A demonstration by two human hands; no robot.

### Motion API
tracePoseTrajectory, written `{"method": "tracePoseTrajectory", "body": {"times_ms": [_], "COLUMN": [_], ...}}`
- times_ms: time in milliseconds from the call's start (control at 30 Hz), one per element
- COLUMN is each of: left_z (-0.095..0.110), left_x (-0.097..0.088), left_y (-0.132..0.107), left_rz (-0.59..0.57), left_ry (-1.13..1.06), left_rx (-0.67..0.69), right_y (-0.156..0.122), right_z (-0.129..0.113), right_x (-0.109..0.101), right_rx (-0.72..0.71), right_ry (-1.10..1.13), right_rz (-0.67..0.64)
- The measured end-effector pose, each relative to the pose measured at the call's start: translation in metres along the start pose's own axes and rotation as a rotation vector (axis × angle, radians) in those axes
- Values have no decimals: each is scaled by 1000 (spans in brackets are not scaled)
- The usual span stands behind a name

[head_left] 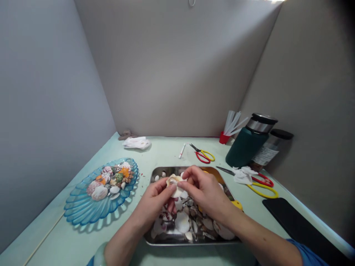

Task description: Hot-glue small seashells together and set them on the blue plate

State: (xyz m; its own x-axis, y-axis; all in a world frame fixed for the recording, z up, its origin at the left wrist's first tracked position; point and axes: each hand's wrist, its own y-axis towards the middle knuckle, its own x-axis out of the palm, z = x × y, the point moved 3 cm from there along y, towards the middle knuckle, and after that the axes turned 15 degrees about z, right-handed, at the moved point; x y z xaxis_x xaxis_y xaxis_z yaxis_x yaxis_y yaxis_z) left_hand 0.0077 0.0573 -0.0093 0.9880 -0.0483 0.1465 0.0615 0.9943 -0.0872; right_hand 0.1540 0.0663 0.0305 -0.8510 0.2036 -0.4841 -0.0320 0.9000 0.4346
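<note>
A: Holding is shared between both hands: a pale scallop shell (175, 186) is pinched between the left hand (154, 201) and the right hand (203, 190), raised just above the far half of the metal tray (191, 242).

B: State of the fingers is requested.

A: Left fingers (166, 186) are closed narrowly on the shell's left and lower edge. Right fingers (185, 184) are closed on its right edge. A thin pale object appears to be pressed against the shell's upper face; what it is cannot be told.

B: Orientation of the shell is requested.

A: The long axis is laid roughly left to right, between the two sets of fingertips. Neither hand is nearer; contact is made by both, from opposite sides.

B: Surroundings are to be listed.

A: Loose shells are heaped in the tray directly below the hands. A blue glass plate (83, 210) with coloured shells is set well to the left on the bench (69, 244). Red-and-yellow scissors (203, 155) are placed beyond the tray; a second pair (260, 186) lies to the right, beside a green flask (248, 142).
</note>
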Motion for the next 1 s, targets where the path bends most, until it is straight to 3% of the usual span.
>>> {"method": "tracePoseTrajectory", "body": {"times_ms": [300, 600, 767, 1000], "left_z": [2, -1, 1, -3], "left_x": [-2, -3, 1, 1], "left_y": [2, 1, -2, -1], "left_rz": [89, 36, -48, -63], "left_ry": [11, -114, -98, -69], "left_rx": [14, 6, 7, -33], "right_y": [5, 2, 0, 2], "right_z": [4, 5, 0, 5], "right_x": [-2, 1, 2, 1], "right_rx": [-2, 66, 83, 110], "right_ry": [90, 135, 123, 168], "right_rz": [-97, -87, -90, -116]}}
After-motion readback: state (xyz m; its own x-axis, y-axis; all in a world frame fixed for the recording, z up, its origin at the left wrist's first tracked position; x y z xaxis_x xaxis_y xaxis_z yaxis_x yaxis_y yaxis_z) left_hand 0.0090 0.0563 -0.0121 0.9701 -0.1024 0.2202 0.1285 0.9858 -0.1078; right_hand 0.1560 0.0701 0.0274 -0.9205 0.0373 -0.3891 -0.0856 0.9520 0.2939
